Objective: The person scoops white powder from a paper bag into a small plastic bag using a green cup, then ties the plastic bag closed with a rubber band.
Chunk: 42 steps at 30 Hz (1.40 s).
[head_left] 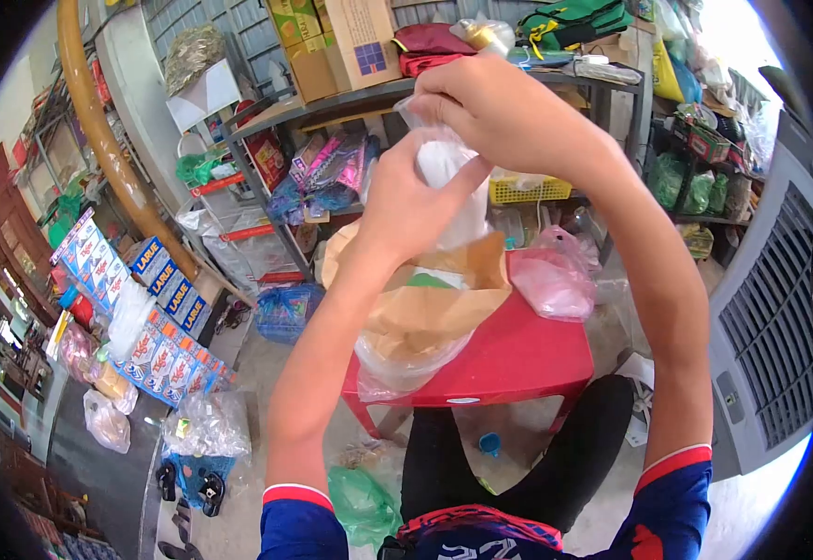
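Note:
Both hands are raised over a red plastic table (pixel 518 359). My left hand (pixel 416 196) is wrapped round a clear plastic bag (pixel 462 219) with something white inside. Above and to its right, my right hand (pixel 467 103) pinches the upper part of the same bag. Directly below stands an open brown paper bag (pixel 416 317) in a clear plastic wrap, with something green and white inside its mouth. On the table's right side lies a pink plastic bag (pixel 556 280).
Behind the table, a metal shelf (pixel 332 103) holds boxes, bags and a yellow basket (pixel 530 189). Stacked beer cartons (pixel 168 285) stand at the left. A large grey air cooler (pixel 766 317) is at the right. A green bag (pixel 362 504) lies on the floor.

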Each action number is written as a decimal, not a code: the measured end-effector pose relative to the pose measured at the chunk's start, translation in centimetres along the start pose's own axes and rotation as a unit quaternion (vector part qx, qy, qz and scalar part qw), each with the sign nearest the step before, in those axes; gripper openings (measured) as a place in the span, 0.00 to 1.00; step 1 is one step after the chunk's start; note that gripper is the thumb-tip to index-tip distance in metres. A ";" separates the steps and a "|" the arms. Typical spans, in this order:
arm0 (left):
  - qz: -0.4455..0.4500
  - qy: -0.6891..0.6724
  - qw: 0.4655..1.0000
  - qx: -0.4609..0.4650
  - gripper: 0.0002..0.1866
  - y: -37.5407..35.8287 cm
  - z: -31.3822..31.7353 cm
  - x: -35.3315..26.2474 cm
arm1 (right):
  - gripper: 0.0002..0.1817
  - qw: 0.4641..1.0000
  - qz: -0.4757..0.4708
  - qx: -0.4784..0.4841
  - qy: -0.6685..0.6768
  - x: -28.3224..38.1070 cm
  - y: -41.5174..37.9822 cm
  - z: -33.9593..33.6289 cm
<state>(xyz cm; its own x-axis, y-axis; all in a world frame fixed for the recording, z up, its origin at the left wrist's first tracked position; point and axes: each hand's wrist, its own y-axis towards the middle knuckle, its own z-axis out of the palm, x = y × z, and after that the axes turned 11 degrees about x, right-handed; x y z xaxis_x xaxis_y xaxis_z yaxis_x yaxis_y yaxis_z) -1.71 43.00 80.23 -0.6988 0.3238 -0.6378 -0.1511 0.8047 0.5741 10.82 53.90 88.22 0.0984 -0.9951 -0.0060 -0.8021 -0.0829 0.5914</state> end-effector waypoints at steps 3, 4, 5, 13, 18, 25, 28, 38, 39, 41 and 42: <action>0.003 -0.044 0.998 0.047 0.19 0.2 2.0 -2.2 | 0.15 0.995 -0.056 0.075 -0.046 1.1 -3.2 -2.8; 0.012 -0.129 0.988 0.083 0.16 -0.1 3.1 -2.2 | 0.14 0.994 -0.044 0.089 -0.055 1.6 -4.4 -3.2; 0.020 -0.215 0.969 0.119 0.13 -0.4 4.6 -2.0 | 0.13 0.992 -0.030 0.104 -0.064 2.1 -5.8 -3.5; 0.026 -0.196 0.943 0.269 0.14 -9.9 13.2 -2.5 | 0.18 0.969 0.163 -0.010 0.184 4.8 -21.0 -2.2; -0.059 -0.343 0.916 0.198 0.18 -16.5 18.1 -0.7 | 0.39 0.905 0.202 -0.021 0.373 6.6 -33.8 7.9; -0.084 -0.262 0.954 0.121 0.27 -20.6 20.7 3.8 | 0.43 0.433 0.428 -0.242 0.755 12.9 -41.6 26.0; -0.081 -0.287 0.954 0.013 0.24 -20.8 20.5 5.4 | 0.42 0.402 0.421 -0.202 0.787 14.1 -42.5 29.1; 0.026 0.076 0.964 -0.254 0.30 -5.5 4.5 1.0 | 0.39 0.427 0.497 -0.104 0.748 12.5 -44.7 35.5; 0.023 0.108 0.955 -0.276 0.29 -3.8 3.8 0.9 | 0.38 0.420 0.504 -0.105 0.747 12.6 -44.8 35.9; -0.014 0.192 0.941 -0.279 0.29 -1.7 2.4 1.3 | 0.38 0.409 0.511 -0.106 0.749 13.2 -45.1 37.0; -0.021 0.214 0.941 -0.259 0.30 -1.0 2.0 1.7 | 0.38 0.409 0.511 -0.100 0.749 13.3 -45.0 37.4</action>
<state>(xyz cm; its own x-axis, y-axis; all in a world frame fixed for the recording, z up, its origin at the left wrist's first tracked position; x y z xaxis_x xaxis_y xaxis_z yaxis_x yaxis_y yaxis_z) -1.40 43.76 77.55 -0.8854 -0.0231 -0.4642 -0.4290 0.4249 0.7971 26.25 42.38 31.37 0.1432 0.6582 0.7391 -0.8255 0.4914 -0.2777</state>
